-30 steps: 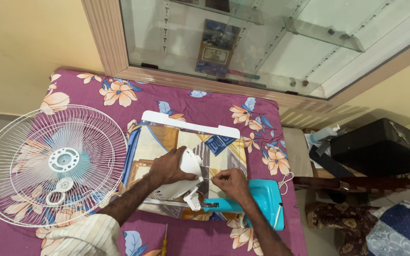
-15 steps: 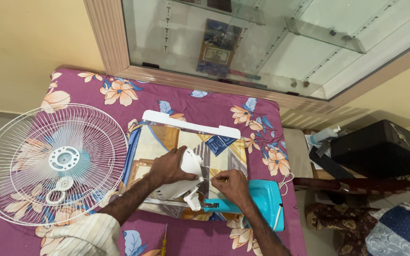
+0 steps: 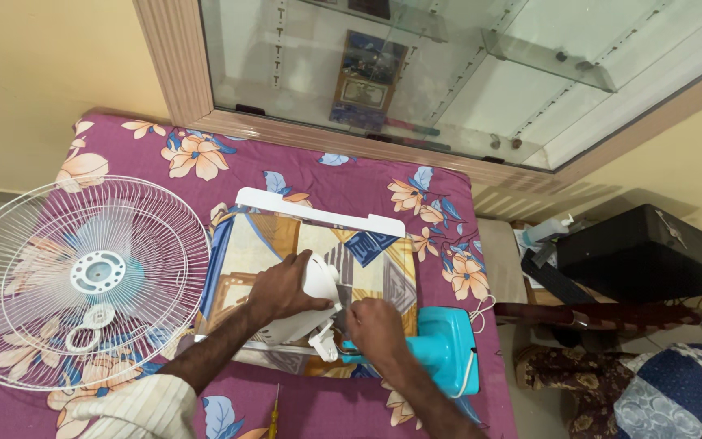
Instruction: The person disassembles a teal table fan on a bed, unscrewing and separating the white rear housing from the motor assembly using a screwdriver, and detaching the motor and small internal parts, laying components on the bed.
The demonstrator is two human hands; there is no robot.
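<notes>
Seen from above by the head camera, a table covered in a purple floral cloth (image 3: 351,183) stands against a wall below a glass-fronted cabinet (image 3: 416,73). Near the middle of the table lies a cushion with a geometric pattern (image 3: 262,244), and a flat white plastic panel (image 3: 318,213) rests along its far edge. On the cushion's near edge sits a white fan motor housing (image 3: 306,313). The left hand (image 3: 282,289) lies over the top of the housing, fingers curled around it in a firm grasp. The right hand (image 3: 375,325) is just beside it, touching the housing's right end, with its fingers pinched together; whether they hold some small part cannot be made out. Directly under the right hand is a turquoise fan base (image 3: 440,349), which reaches to the table's right edge and has a white cord (image 3: 469,370) running down its side. A round white wire fan guard (image 3: 83,280) lies flat at the table's left edge, overhanging it. A yellow-handled screwdriver (image 3: 273,416) lies at the near edge, between the two forearms. To the right of the table, well apart, sits a black case (image 3: 647,256).
</notes>
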